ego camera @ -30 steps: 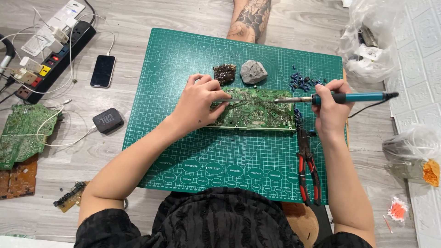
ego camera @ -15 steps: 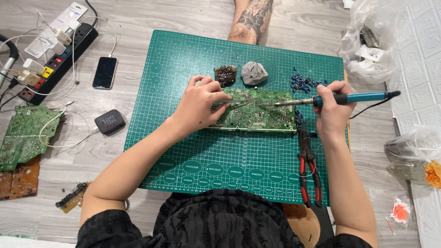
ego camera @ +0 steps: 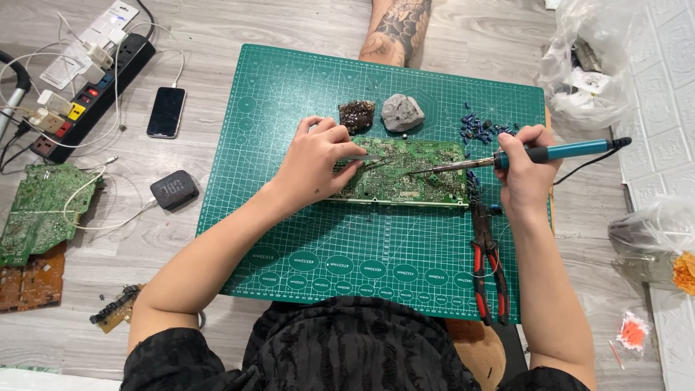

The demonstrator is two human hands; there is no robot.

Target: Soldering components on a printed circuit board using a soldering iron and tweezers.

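Note:
A green circuit board point(ego camera: 416, 174) lies on a green cutting mat point(ego camera: 340, 253). My left hand point(ego camera: 315, 156) rests on the board's left end, pinching thin metal tweezers point(ego camera: 371, 161) that point onto the board. A soldering iron with a teal handle point(ego camera: 557, 152) is gripped by my right hand point(ego camera: 525, 170); its metal tip reaches left to the middle of the board. Red-handled pliers point(ego camera: 489, 264) lie on the mat just below my right hand. A pile of small blue parts point(ego camera: 478, 130) sits above the board's right end.
A dark brass-wool tip cleaner point(ego camera: 357, 116) and a grey lump point(ego camera: 402, 112) sit behind the board. On the floor at left: a power strip point(ego camera: 87, 101), phone point(ego camera: 166, 112), small black box point(ego camera: 174, 190), spare circuit boards point(ego camera: 40, 213). Plastic bags point(ego camera: 586, 72) lie right. A tattooed leg point(ego camera: 394, 29) is beyond the mat.
The iron's tip has shifted slightly left along the board with my right hand. My left hand stays on the board's left end.

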